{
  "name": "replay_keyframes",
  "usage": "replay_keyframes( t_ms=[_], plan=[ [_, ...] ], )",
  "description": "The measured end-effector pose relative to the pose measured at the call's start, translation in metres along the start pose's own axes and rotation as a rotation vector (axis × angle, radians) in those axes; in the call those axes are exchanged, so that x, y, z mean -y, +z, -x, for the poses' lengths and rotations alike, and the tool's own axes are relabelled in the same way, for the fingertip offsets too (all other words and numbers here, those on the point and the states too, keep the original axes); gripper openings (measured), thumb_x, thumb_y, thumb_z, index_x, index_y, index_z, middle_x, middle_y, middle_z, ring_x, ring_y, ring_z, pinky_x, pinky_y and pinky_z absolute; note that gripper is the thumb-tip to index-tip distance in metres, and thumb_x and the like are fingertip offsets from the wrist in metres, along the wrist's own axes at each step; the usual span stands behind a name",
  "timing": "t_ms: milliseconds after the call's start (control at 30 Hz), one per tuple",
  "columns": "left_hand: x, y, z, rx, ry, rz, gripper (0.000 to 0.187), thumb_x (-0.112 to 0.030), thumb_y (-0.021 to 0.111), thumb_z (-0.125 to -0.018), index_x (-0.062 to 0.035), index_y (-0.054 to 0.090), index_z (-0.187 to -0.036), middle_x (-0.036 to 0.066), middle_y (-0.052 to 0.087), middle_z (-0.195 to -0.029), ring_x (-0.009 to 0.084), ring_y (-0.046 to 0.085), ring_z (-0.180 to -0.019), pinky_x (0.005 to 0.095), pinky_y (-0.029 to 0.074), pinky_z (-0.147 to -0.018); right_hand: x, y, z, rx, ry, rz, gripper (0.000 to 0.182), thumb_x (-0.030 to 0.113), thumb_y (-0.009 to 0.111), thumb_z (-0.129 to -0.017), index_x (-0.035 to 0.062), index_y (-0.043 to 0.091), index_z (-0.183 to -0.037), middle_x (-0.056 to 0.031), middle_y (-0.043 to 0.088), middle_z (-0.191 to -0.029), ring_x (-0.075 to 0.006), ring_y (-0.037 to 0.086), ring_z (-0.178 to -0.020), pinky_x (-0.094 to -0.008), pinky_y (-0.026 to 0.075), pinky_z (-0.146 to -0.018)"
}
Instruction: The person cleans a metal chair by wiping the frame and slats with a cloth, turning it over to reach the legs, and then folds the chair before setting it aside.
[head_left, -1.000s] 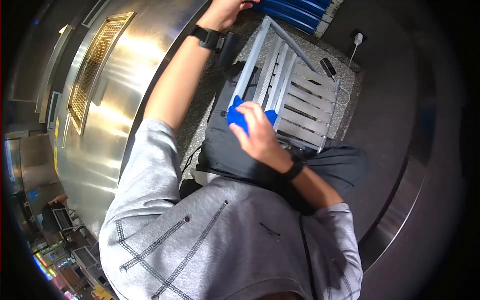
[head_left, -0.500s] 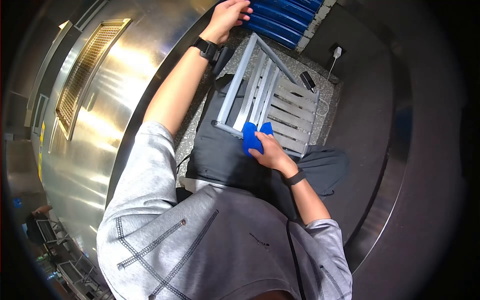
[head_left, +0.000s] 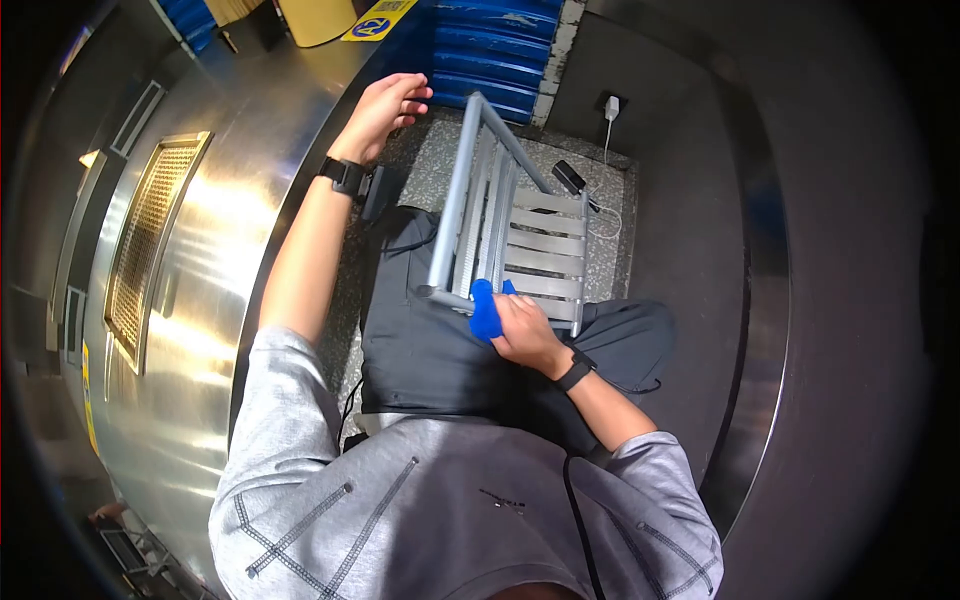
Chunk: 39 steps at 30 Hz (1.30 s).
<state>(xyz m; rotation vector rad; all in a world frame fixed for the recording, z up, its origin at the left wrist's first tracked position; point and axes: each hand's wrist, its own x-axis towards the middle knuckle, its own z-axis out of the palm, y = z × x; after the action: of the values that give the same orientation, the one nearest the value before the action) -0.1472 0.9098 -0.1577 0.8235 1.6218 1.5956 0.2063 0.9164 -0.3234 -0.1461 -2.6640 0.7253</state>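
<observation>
A grey slatted metal chair lies tilted between my legs, its tubular frame towards me. My right hand is closed on a blue cloth, pressed against the near rail of the chair frame. Part of the cloth is hidden beneath the fingers. My left hand is raised in the air at the upper left, beyond the chair's far corner. Its fingers are loosely bent and apart, with nothing seen in them.
A stainless steel counter side with a vented panel runs along my left. Behind the chair are a blue ribbed shutter and a white plug with a cable. A black adapter lies on the speckled floor. A dark wall stands right.
My view has turned, so the chair and both arms sit further left. My left hand appears lower and nearer. The blue cloth looks more bunched under my right hand, still at the near rail.
</observation>
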Motion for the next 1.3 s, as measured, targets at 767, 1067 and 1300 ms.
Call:
replay_keyframes(
  t_ms=[767,1067,1300],
  plan=[
    [0.04,0.136,0.032,0.557,0.079,-0.517,0.044,-0.025,0.059,-0.097,0.0044,0.049,-0.128,0.012,0.067,-0.112,0.0151,0.061,-0.104,0.0298,0.049,-0.091,0.023,-0.069,-0.065,-0.684,0.36,-0.525,0.028,0.011,0.064,-0.089,-0.0025,0.054,-0.111,-0.0226,0.063,-0.099,-0.0351,0.065,-0.09,-0.0402,0.051,-0.077],
    [0.041,0.132,0.043,0.477,0.093,-0.525,0.052,-0.04,0.059,-0.093,0.0039,0.054,-0.121,0.012,0.064,-0.096,0.0195,0.059,-0.091,0.0326,0.048,-0.082,-0.024,0.001,-0.03,-0.649,0.411,-0.232,0.028,0.011,0.064,-0.087,-0.0031,0.052,-0.108,-0.0248,0.058,-0.098,-0.0442,0.059,-0.09,-0.047,0.048,-0.077],
    [0.056,0.155,0.035,0.519,0.095,-0.448,0.058,-0.037,0.057,-0.097,0.0019,0.044,-0.137,0.008,0.064,-0.106,0.0141,0.058,-0.1,0.0295,0.047,-0.088,0.009,-0.064,-0.061,-0.791,0.36,-0.744,0.016,0.009,0.059,-0.094,-0.0002,0.058,-0.106,-0.0052,0.065,-0.086,-0.0106,0.061,-0.079,-0.0291,0.05,-0.07]
  ],
)
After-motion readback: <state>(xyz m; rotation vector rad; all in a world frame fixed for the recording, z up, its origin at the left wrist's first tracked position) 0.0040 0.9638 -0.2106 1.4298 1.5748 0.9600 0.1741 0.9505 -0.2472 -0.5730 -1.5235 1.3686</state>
